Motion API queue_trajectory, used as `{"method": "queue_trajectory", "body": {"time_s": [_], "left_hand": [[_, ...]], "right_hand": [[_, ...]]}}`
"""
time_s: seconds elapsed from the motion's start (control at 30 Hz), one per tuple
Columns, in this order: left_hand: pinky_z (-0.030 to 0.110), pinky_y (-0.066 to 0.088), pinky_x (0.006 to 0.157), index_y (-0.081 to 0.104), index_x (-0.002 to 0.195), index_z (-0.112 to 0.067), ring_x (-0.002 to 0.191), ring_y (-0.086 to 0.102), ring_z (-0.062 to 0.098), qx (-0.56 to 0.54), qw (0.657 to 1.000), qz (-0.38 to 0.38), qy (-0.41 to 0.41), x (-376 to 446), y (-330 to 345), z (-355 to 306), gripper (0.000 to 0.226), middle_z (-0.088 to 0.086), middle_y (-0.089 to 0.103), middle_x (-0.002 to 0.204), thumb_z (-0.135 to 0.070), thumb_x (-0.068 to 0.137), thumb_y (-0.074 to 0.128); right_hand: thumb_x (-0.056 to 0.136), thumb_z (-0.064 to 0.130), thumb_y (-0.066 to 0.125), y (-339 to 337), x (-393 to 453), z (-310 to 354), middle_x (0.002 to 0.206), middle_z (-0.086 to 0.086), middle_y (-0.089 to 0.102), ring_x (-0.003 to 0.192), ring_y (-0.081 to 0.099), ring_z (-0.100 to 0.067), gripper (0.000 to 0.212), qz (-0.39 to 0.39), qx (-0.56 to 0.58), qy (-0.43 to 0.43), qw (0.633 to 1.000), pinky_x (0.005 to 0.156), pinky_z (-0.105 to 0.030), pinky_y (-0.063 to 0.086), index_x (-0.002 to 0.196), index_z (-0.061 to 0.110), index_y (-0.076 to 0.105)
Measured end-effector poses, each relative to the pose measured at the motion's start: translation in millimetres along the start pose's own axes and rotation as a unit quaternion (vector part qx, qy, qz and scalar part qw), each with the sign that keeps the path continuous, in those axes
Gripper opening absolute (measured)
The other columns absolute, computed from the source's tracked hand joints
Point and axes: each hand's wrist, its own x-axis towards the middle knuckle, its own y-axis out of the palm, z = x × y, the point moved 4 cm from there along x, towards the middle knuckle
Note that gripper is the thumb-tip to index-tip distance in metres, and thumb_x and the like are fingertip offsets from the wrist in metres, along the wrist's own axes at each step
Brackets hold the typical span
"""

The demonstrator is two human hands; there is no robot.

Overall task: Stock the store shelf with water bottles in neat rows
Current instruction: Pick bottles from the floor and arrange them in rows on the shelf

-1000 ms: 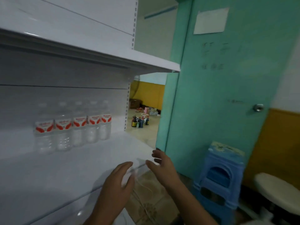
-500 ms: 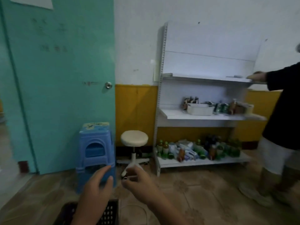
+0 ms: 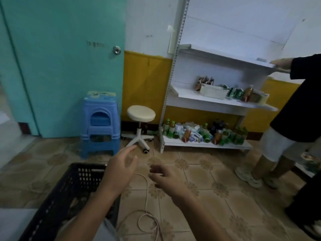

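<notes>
My left hand (image 3: pixel 119 169) hangs in the air above the right rim of a black perforated crate (image 3: pixel 69 192) on the floor, fingers relaxed and holding nothing. My right hand (image 3: pixel 166 176) floats just to its right over the tiled floor, fingers loosely spread, also empty. The crate's inside is dark and blurred, and no water bottles show in this view. The shelf with the bottle row is out of view.
A stack of blue plastic stools (image 3: pixel 100 122) and a white swivel stool (image 3: pixel 140 119) stand by the teal door (image 3: pixel 69 58). A white shelf unit (image 3: pixel 217 101) holds assorted goods. Another person (image 3: pixel 295 110) stands at right. A white cable (image 3: pixel 147 206) loops on the floor.
My view has swung from the bottle shelf rightward and down to the floor and crate. Both hands stayed empty and now hover lower over the crate's edge.
</notes>
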Motion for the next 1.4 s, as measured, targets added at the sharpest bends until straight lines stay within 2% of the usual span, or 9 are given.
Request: {"method": "queue_trajectory", "body": {"time_s": [0.13, 0.53, 0.67, 0.77, 0.9, 1.0, 1.1, 1.23, 1.4], "left_hand": [[0.005, 0.034, 0.084, 0.056, 0.129, -0.021, 0.110, 0.046, -0.003, 0.002, 1.000, -0.023, -0.020, -9.5, -21.5, 9.9, 0.035, -0.014, 0.053, 0.123, -0.021, 0.094, 0.054], [0.024, 0.044, 0.099, 0.057, 0.129, -0.023, 0.114, 0.052, 0.002, 0.039, 0.988, -0.092, -0.120, -41.6, -85.3, 56.3, 0.036, -0.009, 0.058, 0.128, -0.024, 0.093, 0.053], [-0.005, 0.031, 0.079, 0.058, 0.126, -0.025, 0.100, 0.049, -0.019, 0.063, 0.972, -0.154, -0.165, -71.6, -126.7, 67.0, 0.032, -0.027, 0.054, 0.113, -0.021, 0.094, 0.054], [0.010, 0.032, 0.092, 0.056, 0.128, -0.027, 0.116, 0.046, -0.005, 0.098, 0.949, -0.218, -0.206, -101.5, -161.9, 71.8, 0.034, -0.018, 0.054, 0.128, -0.025, 0.094, 0.053], [0.028, 0.044, 0.098, 0.057, 0.125, -0.032, 0.118, 0.054, 0.011, 0.118, 0.908, -0.310, -0.256, -148.6, -202.4, 70.3, 0.032, -0.008, 0.060, 0.126, -0.027, 0.094, 0.053], [-0.002, 0.033, 0.084, 0.056, 0.126, -0.032, 0.114, 0.049, -0.002, 0.142, 0.875, -0.365, -0.285, -181.7, -224.4, 62.4, 0.032, -0.020, 0.053, 0.124, -0.025, 0.095, 0.053], [-0.011, 0.024, 0.077, 0.054, 0.130, -0.028, 0.109, 0.043, -0.008, 0.160, 0.841, -0.399, -0.329, -214.3, -235.6, 60.9, 0.035, -0.017, 0.051, 0.131, -0.025, 0.096, 0.051], [0.017, 0.040, 0.098, 0.053, 0.133, -0.023, 0.113, 0.051, 0.004, 0.173, 0.795, -0.448, -0.370, -255.8, -239.8, 52.1, 0.037, -0.011, 0.052, 0.135, -0.023, 0.096, 0.049], [0.038, 0.047, 0.099, 0.050, 0.134, -0.024, 0.109, 0.060, 0.022, 0.148, 0.751, -0.488, -0.420, -291.3, -237.6, 48.8, 0.038, 0.002, 0.061, 0.124, -0.028, 0.096, 0.048]], "right_hand": [[0.093, 0.023, 0.064, 16.3, 8.8, -6.4, 0.116, 0.007, 0.063, 0.100, 0.062, -0.008, 0.033, 0.013, 0.007, -0.007, 1.000, 0.087, -0.031, 0.057, 0.125, 0.019, 0.060], [0.088, 0.033, 0.066, 91.5, 37.5, 0.5, 0.113, 0.011, 0.063, 0.102, 0.062, -0.006, 0.027, 0.119, -0.051, -0.051, 0.990, 0.088, -0.033, 0.055, 0.114, 0.032, 0.061], [0.093, 0.025, 0.063, 145.0, 40.4, 26.2, 0.115, 0.009, 0.060, 0.102, 0.058, -0.004, 0.030, 0.208, -0.067, -0.077, 0.973, 0.085, -0.021, 0.050, 0.122, 0.023, 0.058], [0.093, 0.022, 0.063, 192.6, 33.9, 47.9, 0.107, 0.014, 0.059, 0.095, 0.056, 0.003, 0.028, 0.277, -0.069, -0.126, 0.950, 0.070, -0.007, 0.046, 0.121, 0.023, 0.057], [0.092, 0.018, 0.065, 256.5, 18.1, 69.6, 0.109, 0.012, 0.063, 0.097, 0.061, 0.002, 0.029, 0.365, -0.048, -0.155, 0.917, 0.073, -0.010, 0.048, 0.121, 0.021, 0.060], [0.092, 0.015, 0.064, 296.5, -8.3, 80.4, 0.115, 0.010, 0.063, 0.103, 0.061, -0.002, 0.026, 0.436, -0.028, -0.169, 0.883, 0.072, -0.011, 0.049, 0.115, 0.027, 0.059], [0.094, 0.012, 0.061, 327.4, -36.5, 90.3, 0.115, 0.011, 0.060, 0.097, 0.059, 0.003, 0.026, 0.501, -0.025, -0.194, 0.843, 0.067, -0.010, 0.050, 0.117, 0.026, 0.057], [0.094, 0.009, 0.060, 364.1, -74.2, 96.6, 0.118, 0.006, 0.061, 0.100, 0.058, 0.000, 0.027, 0.563, -0.032, -0.226, 0.794, 0.076, -0.015, 0.048, 0.116, 0.025, 0.058], [0.094, 0.018, 0.061, 397.9, -117.6, 98.7, 0.121, 0.005, 0.063, 0.106, 0.063, -0.014, 0.031, 0.621, -0.056, -0.256, 0.739, 0.092, -0.037, 0.049, 0.125, 0.022, 0.058]]}}
